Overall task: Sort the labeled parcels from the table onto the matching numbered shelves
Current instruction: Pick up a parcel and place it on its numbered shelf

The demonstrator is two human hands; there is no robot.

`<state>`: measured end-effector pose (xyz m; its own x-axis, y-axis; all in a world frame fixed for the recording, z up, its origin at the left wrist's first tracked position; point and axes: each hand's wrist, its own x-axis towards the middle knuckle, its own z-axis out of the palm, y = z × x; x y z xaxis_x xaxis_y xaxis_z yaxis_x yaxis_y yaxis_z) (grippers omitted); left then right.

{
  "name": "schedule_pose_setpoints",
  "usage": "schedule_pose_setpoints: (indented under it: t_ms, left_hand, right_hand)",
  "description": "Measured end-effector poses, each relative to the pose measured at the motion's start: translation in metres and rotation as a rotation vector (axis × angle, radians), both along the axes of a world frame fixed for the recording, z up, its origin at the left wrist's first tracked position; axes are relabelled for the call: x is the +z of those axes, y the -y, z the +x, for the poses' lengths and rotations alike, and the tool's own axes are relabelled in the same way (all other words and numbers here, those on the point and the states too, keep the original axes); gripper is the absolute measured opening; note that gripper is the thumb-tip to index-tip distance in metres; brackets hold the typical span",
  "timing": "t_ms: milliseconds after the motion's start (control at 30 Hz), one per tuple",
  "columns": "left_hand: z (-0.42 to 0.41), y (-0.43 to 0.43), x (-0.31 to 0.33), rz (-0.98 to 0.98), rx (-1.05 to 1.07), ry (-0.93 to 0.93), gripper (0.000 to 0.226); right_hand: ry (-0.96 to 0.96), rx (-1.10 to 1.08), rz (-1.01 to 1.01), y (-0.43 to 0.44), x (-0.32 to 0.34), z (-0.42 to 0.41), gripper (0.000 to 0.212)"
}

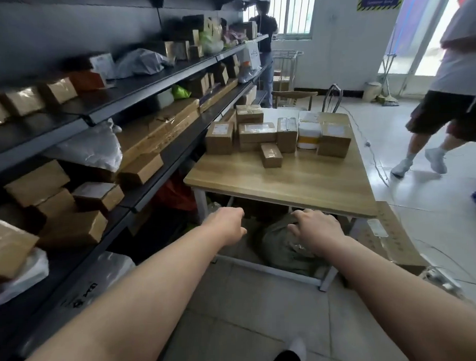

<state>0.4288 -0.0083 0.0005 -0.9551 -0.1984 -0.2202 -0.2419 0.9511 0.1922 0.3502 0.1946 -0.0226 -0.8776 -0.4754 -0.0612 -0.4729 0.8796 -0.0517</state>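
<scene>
Parcels (pixel 278 135) cluster at the far end of the table (pixel 285 184), beside the shelves (pixel 136 88). My left grip (pixel 227 226), loosely curled, and right grip (pixel 314 229), fingers spread, hold nothing before the near edge. A green bag (pixel 282 246) lies beneath; a person (pixel 454 73) walks at right.

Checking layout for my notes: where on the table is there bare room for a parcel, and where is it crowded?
The near half of the wooden table, between its front edge and the small brown box, is bare. The far end is crowded with cardboard parcels.
</scene>
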Motion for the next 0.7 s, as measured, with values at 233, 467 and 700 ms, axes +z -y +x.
schedule_pose_setpoints:
  t_ms: [233, 467, 700]
  left_hand:
    - [-0.127, 0.01, 0.005, -0.055, -0.039, 0.007, 0.044]
    - [-0.251, 0.02, 0.019, -0.067, 0.038, 0.002, 0.047]
    - [-0.308, 0.03, -0.001, -0.094, 0.048, 0.08, 0.047]
  right_hand:
    - [0.014, -0.036, -0.054, 0.02, -0.003, -0.12, 0.043]
    - [0.018, -0.03, -0.028, 0.024, 0.007, -0.249, 0.044]
    - [0.083, 0.0, -0.028, 0.028, -0.013, -0.318, 0.045]
